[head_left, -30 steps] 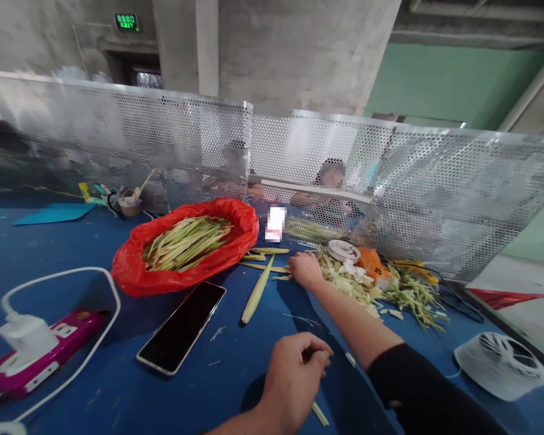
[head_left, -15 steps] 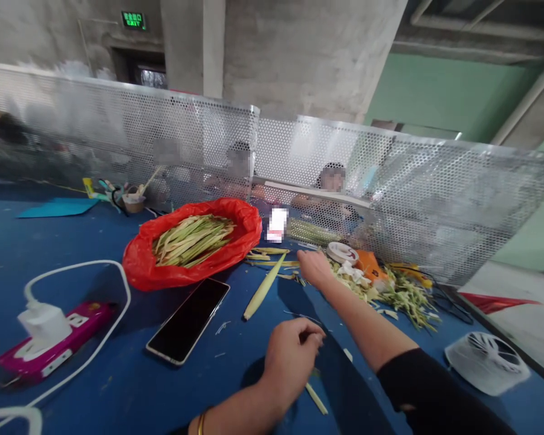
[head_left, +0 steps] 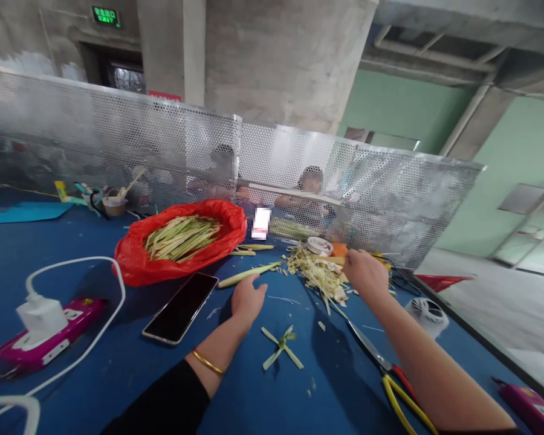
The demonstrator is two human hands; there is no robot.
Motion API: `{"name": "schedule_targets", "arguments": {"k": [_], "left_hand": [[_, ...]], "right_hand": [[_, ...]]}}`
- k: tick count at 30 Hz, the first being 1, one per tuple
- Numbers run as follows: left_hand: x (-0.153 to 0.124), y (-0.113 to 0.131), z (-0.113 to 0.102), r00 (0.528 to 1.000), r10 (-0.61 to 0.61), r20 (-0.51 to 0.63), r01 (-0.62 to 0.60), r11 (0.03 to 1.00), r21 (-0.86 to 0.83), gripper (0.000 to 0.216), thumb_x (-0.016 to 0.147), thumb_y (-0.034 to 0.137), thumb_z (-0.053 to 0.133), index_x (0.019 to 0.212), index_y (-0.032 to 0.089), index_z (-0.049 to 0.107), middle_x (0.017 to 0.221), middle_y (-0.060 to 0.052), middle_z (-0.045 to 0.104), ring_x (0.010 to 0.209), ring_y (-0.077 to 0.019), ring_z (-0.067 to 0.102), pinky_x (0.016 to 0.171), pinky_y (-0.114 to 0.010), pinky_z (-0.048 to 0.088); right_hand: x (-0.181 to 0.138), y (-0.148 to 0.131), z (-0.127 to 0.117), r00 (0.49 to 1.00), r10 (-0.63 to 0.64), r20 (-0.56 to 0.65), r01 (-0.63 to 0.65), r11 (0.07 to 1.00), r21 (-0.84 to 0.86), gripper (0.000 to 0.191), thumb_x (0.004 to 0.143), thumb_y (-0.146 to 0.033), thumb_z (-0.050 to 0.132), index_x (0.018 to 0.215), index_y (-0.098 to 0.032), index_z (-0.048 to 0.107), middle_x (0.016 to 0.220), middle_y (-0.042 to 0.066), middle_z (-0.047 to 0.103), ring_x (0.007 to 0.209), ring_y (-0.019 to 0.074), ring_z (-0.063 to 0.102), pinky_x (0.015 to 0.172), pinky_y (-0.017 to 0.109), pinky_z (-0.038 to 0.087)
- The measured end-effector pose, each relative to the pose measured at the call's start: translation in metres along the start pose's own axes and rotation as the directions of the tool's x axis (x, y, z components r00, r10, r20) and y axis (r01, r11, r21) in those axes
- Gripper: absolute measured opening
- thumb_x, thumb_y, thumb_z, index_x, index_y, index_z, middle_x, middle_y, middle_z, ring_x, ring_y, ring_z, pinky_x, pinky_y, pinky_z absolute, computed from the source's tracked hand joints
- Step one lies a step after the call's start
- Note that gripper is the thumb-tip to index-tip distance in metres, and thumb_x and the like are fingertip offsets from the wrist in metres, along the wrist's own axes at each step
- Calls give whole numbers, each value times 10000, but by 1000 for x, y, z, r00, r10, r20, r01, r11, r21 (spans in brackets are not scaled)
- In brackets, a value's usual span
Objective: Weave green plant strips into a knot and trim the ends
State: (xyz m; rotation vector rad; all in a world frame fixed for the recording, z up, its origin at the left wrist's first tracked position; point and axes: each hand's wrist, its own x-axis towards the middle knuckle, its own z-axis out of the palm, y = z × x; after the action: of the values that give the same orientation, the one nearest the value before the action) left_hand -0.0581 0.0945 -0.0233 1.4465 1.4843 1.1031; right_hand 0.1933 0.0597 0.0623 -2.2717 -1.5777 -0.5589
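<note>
My right hand is closed over the scrap pile at the right, on the end of a yellowish leaf strip that sticks out to its left. My left hand lies low over the blue table with thumb and fingers apart. Its fingertips are at the near edge of a long pale green leaf; I cannot tell whether they touch. Below and right of that hand lies a small cross of green strips, knotted in the middle. Scissors with yellow and red handles lie partly under my right forearm.
Beyond my left hand is a red plastic bag of leaf strips. A dark phone and a magenta power strip with a white cable lie left. Pale scraps and a tape roll lie right, before a perforated metal screen.
My right hand has moved right, taking a yellowish strip. The left hand has gone forward and left, and its fingers have spread. The pale green leaf has turned sideways; the knotted cross now shows.
</note>
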Motion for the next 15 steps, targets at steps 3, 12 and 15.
{"name": "schedule_targets", "arguments": {"k": [3, 12, 15], "left_hand": [[-16, 10, 6, 996, 34, 88, -25, 994, -106, 358, 812, 268, 565, 1124, 105, 630, 1188, -153, 649, 1098, -232, 598, 949, -323, 415], [-61, 29, 21, 926, -9, 376, 154, 922, -355, 311, 686, 418, 692, 756, 114, 699, 723, -68, 711, 651, -150, 632, 577, -230, 435], [-59, 27, 23, 935, -16, 354, 142, 932, -333, 249, 688, 373, 682, 667, 124, 689, 640, -48, 687, 602, -136, 602, 579, -234, 430]], "right_hand": [[-35, 9, -10, 995, 38, -88, -29, 993, 111, 280, 891, -238, 418, 961, -182, 682, 1028, 114, 682, 892, 240, 643, 674, 284, 433], [-115, -25, 17, 989, -25, 147, -120, 458, 881, 240, 767, -402, 569, 710, -184, 652, 547, -5, 581, 533, 163, 548, 543, 259, 415], [-118, -28, 19, 976, -69, 208, -170, 360, 917, 233, 749, -396, 618, 660, -183, 648, 539, -9, 565, 542, 152, 530, 546, 256, 398]]}}
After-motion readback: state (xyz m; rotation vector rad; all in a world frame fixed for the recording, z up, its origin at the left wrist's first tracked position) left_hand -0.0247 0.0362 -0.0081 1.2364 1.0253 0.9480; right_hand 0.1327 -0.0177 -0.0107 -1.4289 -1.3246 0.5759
